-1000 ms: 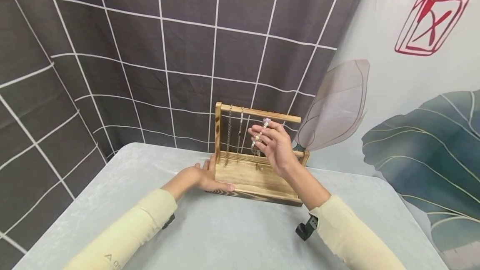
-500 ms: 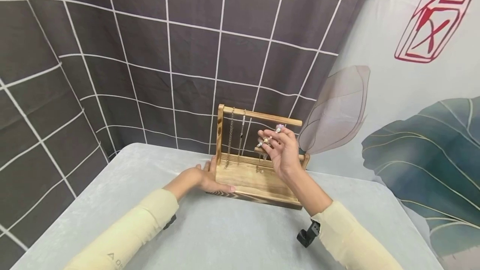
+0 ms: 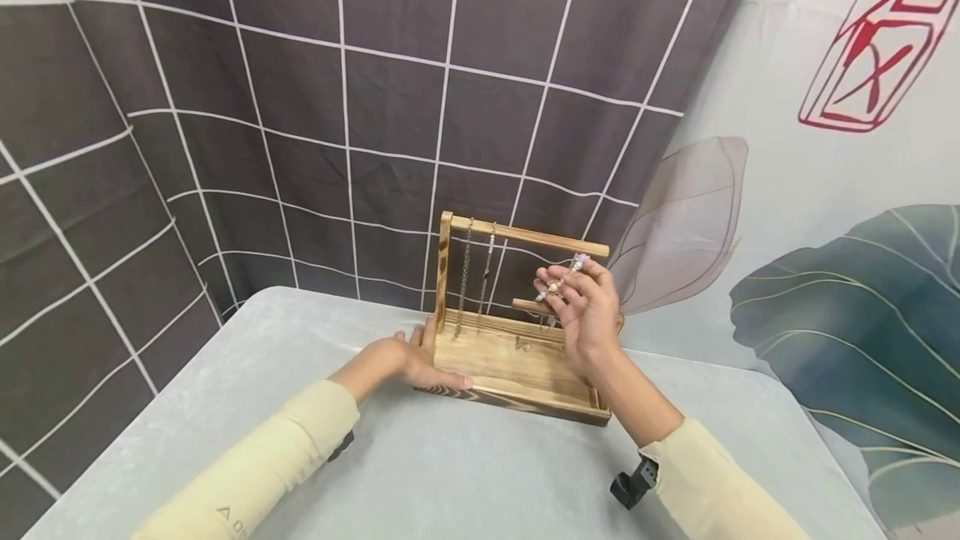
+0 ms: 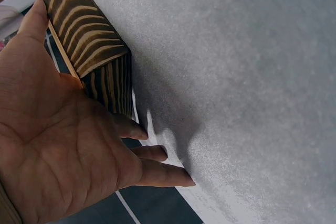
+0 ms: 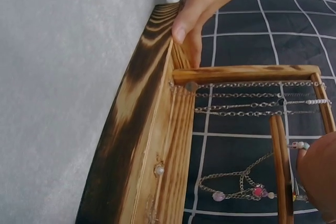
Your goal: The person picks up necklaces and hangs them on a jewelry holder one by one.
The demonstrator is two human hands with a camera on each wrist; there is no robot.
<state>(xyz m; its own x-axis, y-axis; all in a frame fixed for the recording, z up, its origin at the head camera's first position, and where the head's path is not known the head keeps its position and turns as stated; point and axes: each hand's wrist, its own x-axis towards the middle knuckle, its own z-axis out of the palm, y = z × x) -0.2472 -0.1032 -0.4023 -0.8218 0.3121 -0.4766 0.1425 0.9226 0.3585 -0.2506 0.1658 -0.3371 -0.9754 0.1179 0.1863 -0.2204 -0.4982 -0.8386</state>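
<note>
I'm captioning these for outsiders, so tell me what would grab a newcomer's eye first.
Probably the red seal-like design high on the pale backdrop at right. Next, at the centre, the wooden stand with silvery chains hanging from its upper bar, and the right hand holding a beaded chain at the stand's right end.

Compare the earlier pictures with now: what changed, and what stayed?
The right hand, holding the beaded chain, moved right along the wooden jewelry stand, uncovering the left end of the short lower bar. Nothing was grasped or released. The left hand stays at the stand's corner; the hanging necklaces stay put.
</note>
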